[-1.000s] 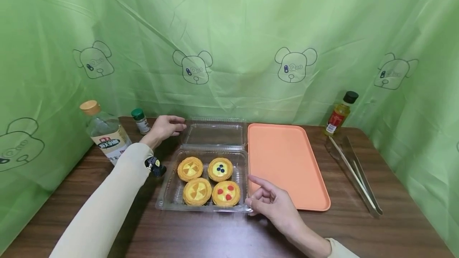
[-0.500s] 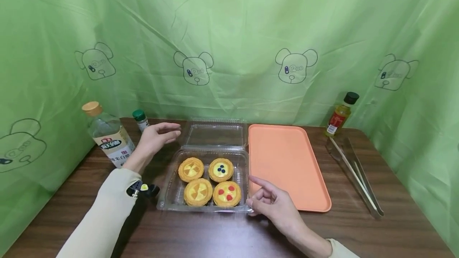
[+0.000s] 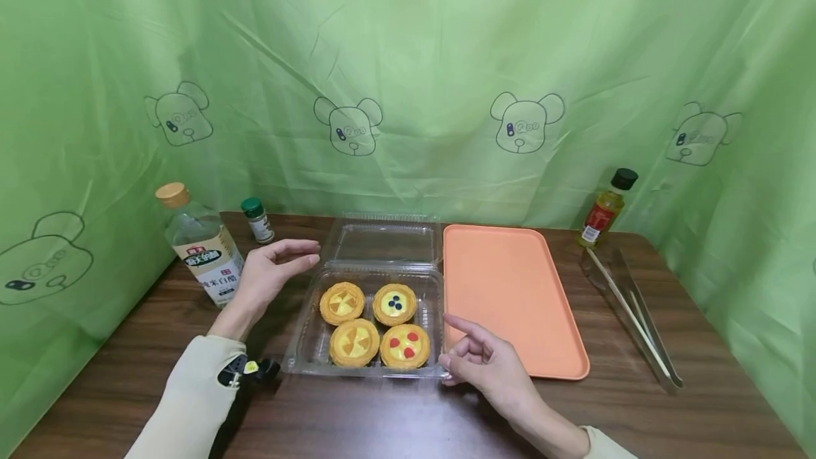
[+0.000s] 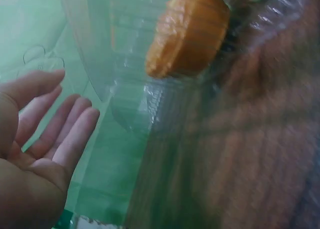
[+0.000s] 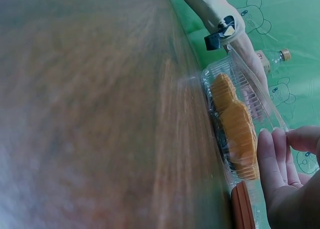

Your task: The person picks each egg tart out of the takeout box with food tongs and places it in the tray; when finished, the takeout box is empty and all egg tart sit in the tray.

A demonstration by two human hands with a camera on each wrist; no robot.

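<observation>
A clear plastic clamshell container lies with its lid folded back on the table. Inside it sit several egg tarts: two with orange wedges, such as this tart, a tart with blue dots and a tart with red dots. My right hand pinches the container's front right corner between thumb and fingers; the right wrist view shows them at the rim. My left hand hovers left of the container, fingers extended and holding nothing. In the left wrist view its palm shows.
An orange tray lies right of the container, with metal tongs beyond it. An oil bottle stands at the back right. On the left stand a large bottle and a green-capped shaker. A green curtain surrounds the table.
My left hand has drawn back from beside the lid, coming nearer and slightly left, uncovering the shaker. My right hand has stayed at the container's corner.
</observation>
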